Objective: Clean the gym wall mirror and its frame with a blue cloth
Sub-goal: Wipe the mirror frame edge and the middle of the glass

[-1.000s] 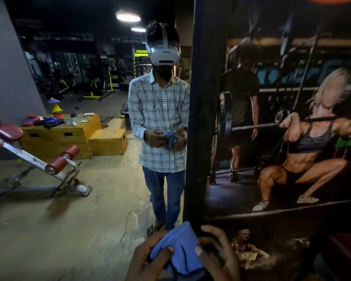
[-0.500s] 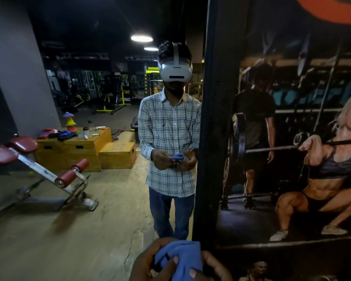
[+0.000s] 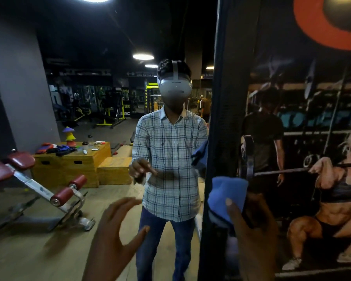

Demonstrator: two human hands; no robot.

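Mirror (image 3: 39, 240) fills left side, reflecting person in checked shirt. Black frame (image 3: 224, 118) upright along its right edge. Left hand (image 3: 114, 240) before glass, fingers spread, empty. Right hand (image 3: 255, 232) grips blue cloth (image 3: 225, 194) against frame.

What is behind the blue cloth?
The black mirror frame; the blue cloth, gripped by the right hand, covers that stretch, so its surface there is hidden.
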